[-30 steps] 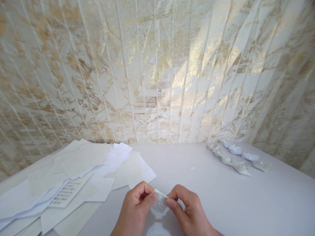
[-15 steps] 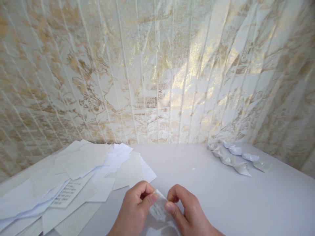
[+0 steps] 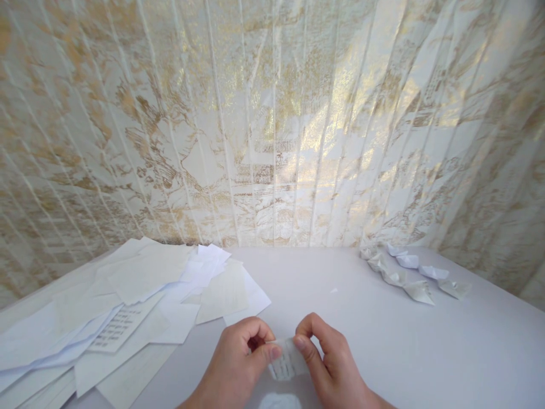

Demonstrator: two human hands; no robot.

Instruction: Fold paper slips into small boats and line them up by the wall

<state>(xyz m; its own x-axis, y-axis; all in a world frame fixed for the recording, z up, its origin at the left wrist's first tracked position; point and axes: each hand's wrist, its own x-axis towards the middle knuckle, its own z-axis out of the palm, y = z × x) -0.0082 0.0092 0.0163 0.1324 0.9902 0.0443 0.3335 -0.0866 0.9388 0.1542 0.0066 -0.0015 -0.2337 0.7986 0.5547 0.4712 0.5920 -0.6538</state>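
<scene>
Holds a small piece of printed paper (image 3: 288, 361) between left hand (image 3: 238, 359) and right hand (image 3: 334, 363), at the near middle of the scene, seemingly just above the bench (image 3: 383, 346). Pinches the left end near its far corner with thumb and forefinger of the left hand, tips pressed together on the paper; pinches the right end near its far corner likewise with the right.

Sits no nearer to one hand than to the other: right of the left fingertips, left of the right ones, touching both. Spans left to right along the line between the two pinches, so would, as a judgement, be steered evenly from both ends.

Runs its far edge almost level from grip to grip and drops its free edge toward the near side. Turns a printed face near, with lines running roughly left to right, too small to read. Looks almost as deep as wide, so cannot tell the long axis for certain; probably left to right. Shows no clear pointed end.
</scene>
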